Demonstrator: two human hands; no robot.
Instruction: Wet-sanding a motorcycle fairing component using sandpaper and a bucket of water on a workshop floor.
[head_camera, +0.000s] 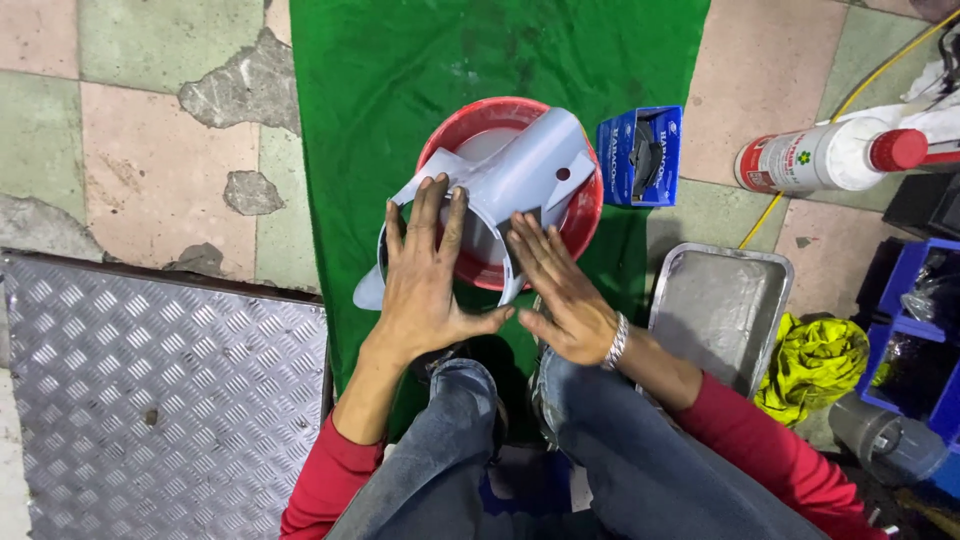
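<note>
Panel under the hands (520, 170): pale grey-white, with one small dark red hole.
Basin (585, 215): red outside, whitish inside.
Mat (400, 70): bright green, plain.
Small box (640, 157): blue, with white print and a black picture.
Bottle (815, 157): white, capped in red, with a green mark.
Tray (715, 310): dull silver, unpatterned.
Steel plate (160, 400): grey, embossed with a diamond tread pattern.
Floor tiles (150, 170): faded pink and pale green, patched with grey.
Rag (815, 365): yellow-green.
Crate (915, 340): blue.
Sleeves (770, 455): red.
Jeans (640, 470): blue-grey.
Bracelet (617, 342): silver.
</note>
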